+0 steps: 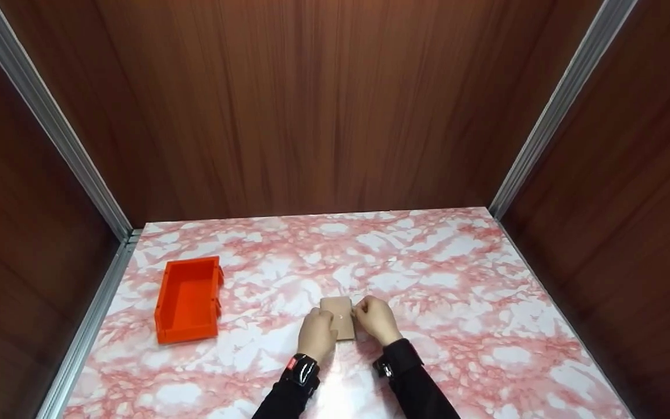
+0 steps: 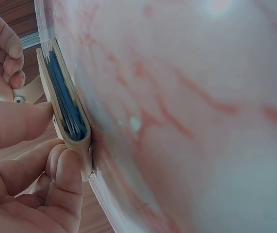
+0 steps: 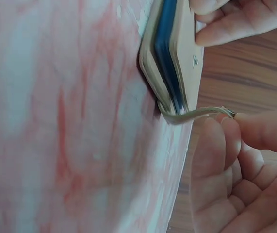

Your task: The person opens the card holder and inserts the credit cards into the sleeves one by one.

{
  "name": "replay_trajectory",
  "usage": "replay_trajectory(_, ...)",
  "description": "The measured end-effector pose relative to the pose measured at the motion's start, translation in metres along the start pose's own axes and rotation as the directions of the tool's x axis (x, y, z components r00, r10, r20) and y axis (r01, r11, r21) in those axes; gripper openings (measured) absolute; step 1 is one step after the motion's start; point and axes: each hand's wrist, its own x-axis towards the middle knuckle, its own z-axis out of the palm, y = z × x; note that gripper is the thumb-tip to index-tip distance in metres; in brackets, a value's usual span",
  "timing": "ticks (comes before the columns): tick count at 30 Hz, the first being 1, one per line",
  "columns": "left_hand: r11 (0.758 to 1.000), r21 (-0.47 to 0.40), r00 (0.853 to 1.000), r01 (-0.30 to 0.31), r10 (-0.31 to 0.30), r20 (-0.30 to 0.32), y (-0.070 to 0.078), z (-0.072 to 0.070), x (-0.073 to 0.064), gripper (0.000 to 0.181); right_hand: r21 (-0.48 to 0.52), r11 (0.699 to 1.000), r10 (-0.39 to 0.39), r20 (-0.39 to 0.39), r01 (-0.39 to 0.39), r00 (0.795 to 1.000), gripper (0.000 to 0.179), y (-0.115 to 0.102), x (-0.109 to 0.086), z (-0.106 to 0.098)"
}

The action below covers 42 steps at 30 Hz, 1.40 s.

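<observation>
A beige card holder (image 1: 345,327) with blue inner sleeves (image 3: 165,39) lies closed on the pink-and-white marbled table. My left hand (image 1: 316,336) grips its left side, thumb on the upper cover and curled fingers against the edge, as the left wrist view shows. At the opposite side my right hand (image 1: 377,319) pinches the end of the holder's narrow closing strap (image 3: 191,115) between thumb and forefinger. The strap stands out from the holder, unfastened. A small metal snap stud (image 3: 195,60) shows on the cover, and the strap's end carries its snap (image 2: 18,99).
An orange open-top plastic bin (image 1: 188,302) stands on the left part of the table (image 1: 457,279). Brown wood-grain panels (image 1: 312,116) with metal corner rails (image 1: 562,99) enclose the table at the back and both sides.
</observation>
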Motion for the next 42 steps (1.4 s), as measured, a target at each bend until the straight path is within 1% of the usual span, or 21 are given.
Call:
replay_trajectory(4, 1.0, 0.004, 1.0, -0.006, 0.006, -0.003, 0.0, 0.0, 0.0, 0.021, -0.029, 0.999, -0.031, -0.009, 0.03, 0.999, 0.016, -0.003, 0.002, 0.005)
replay_trajectory(11, 1.0, -0.008, 1.0, 0.007, -0.007, 0.012, 0.001, -0.002, 0.0, 0.022, -0.012, 1.0, -0.012, 0.009, 0.012, 1.0, 0.019, -0.005, 0.002, 0.014)
replay_trajectory(18, 1.0, 0.001, 1.0, -0.002, 0.002, 0.005, 0.001, -0.001, 0.001, 0.023, -0.033, 0.998, -0.061, -0.016, 0.061, 0.998, 0.021, -0.007, 0.002, 0.017)
replay_trajectory(23, 1.0, 0.007, 1.0, -0.005, 0.005, 0.01, 0.0, -0.001, 0.001, 0.023, -0.051, 0.996, -0.069, -0.018, 0.069, 0.997, 0.022, -0.007, 0.002, 0.018)
replay_trajectory(29, 1.0, -0.014, 0.999, 0.017, -0.017, 0.031, 0.0, -0.001, 0.002, 0.023, -0.082, 0.994, -0.072, -0.005, 0.071, 0.997, 0.018, -0.008, 0.001, 0.021)
replay_trajectory(31, 1.0, -0.018, 1.0, 0.014, -0.013, 0.025, -0.001, -0.001, 0.001, 0.023, -0.089, 0.993, -0.074, -0.006, 0.073, 0.997, 0.017, -0.008, 0.001, 0.022)
replay_trajectory(36, 1.0, -0.006, 1.0, -0.016, 0.016, -0.007, -0.002, 0.001, 0.001, 0.021, -0.119, 0.987, -0.112, -0.015, 0.109, 0.994, 0.017, -0.01, 0.0, 0.023)
replay_trajectory(39, 1.0, -0.007, 1.0, -0.01, 0.01, -0.008, -0.003, 0.002, 0.001, 0.02, -0.136, 0.983, -0.124, -0.012, 0.121, 0.992, 0.017, -0.011, 0.0, 0.023)
replay_trajectory(42, 1.0, -0.014, 1.0, 0.003, -0.003, -0.002, -0.002, 0.001, 0.001, 0.019, -0.145, 0.983, -0.118, -0.007, 0.116, 0.993, 0.017, -0.012, 0.0, 0.024)
